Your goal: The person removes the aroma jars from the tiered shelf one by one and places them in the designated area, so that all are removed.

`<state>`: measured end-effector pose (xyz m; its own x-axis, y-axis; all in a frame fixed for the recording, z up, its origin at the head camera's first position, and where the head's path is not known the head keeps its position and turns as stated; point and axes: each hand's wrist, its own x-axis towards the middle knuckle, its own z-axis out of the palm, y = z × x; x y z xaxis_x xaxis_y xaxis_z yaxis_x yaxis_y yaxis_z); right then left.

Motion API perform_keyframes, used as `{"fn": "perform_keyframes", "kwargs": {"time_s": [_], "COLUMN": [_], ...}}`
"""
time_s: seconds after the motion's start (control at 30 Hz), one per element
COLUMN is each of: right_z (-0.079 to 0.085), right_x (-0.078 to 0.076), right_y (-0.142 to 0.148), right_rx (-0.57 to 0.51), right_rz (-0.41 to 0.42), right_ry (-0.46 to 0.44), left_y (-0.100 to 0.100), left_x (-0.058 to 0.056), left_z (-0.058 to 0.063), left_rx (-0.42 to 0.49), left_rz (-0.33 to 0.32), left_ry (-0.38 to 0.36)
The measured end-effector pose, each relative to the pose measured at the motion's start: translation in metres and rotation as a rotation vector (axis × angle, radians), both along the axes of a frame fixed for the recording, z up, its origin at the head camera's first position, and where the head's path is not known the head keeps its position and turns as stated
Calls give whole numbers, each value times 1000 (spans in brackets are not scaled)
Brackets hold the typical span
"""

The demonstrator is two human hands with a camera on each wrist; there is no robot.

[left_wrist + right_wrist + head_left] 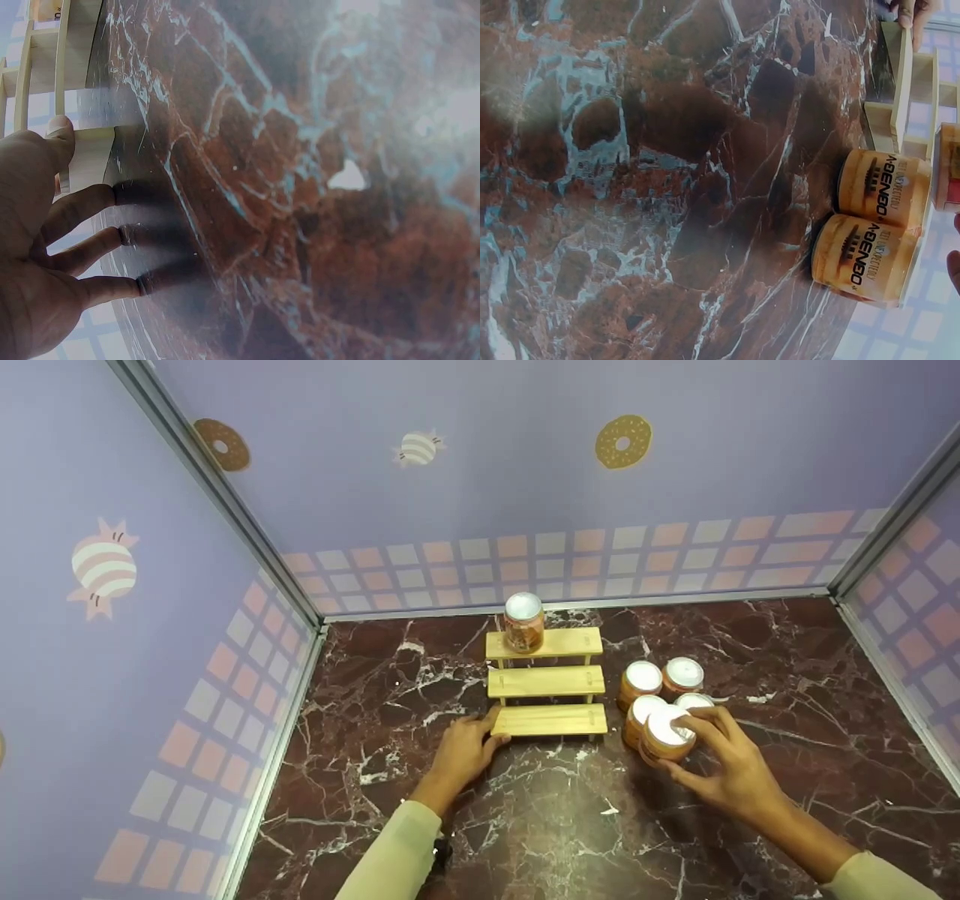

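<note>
A three-tier wooden step stand stands on the marbled surface. My left hand grips the left end of its lowest step, thumb at the front edge; in the left wrist view the other fingers reach down to the surface. My right hand holds a white-lidded jar with the thumb at its side and fingers at the lid. This jar is raised and tilted, overlapping a group of similar jars. At the right edge of the right wrist view, only part of the held jar shows.
Another white-lidded jar stands on the left part of the top step. The grouped jars, with orange labels, stand just right of the stand. Patterned walls enclose the surface at the back, left and right.
</note>
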<state>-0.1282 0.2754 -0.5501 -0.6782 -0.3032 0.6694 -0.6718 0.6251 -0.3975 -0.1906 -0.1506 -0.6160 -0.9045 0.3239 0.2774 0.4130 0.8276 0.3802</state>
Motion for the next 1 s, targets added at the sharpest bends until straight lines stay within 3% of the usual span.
{"fn": "perform_keyframes", "kwargs": {"time_s": [0.17,0.2,0.27,0.3,0.5,0.53,0.9,0.93,1.0], "right_z": [-7,-8,-11,-12,-22,-24,-38,-39,-40], "right_x": [3,4,5,6,10,10,10,10,11], "right_y": [0,0,1,1,1,1,-2,-2,-3], "right_rx": [2,6,18,25,57,61,66,73,89], "right_rz": [-4,-8,-17,-21,-39,-40,-43,-47,-55], "right_ry": [-5,-10,-17,-20,-63,-73,-129,-136,-150], "left_y": [3,4,5,1,0,4,4,0,-2], "left_x": [3,5,5,1,0,3,3,-1,-2], "left_z": [7,14,14,4,2,12,13,3,0], "left_rx": [-53,-46,-36,-32,-31,-37,-37,-31,-4], "left_rz": [21,22,24,15,0,8,10,-2,-16], "left_ry": [-30,-54,-66,-42,-6,-22,-51,-23,1]}}
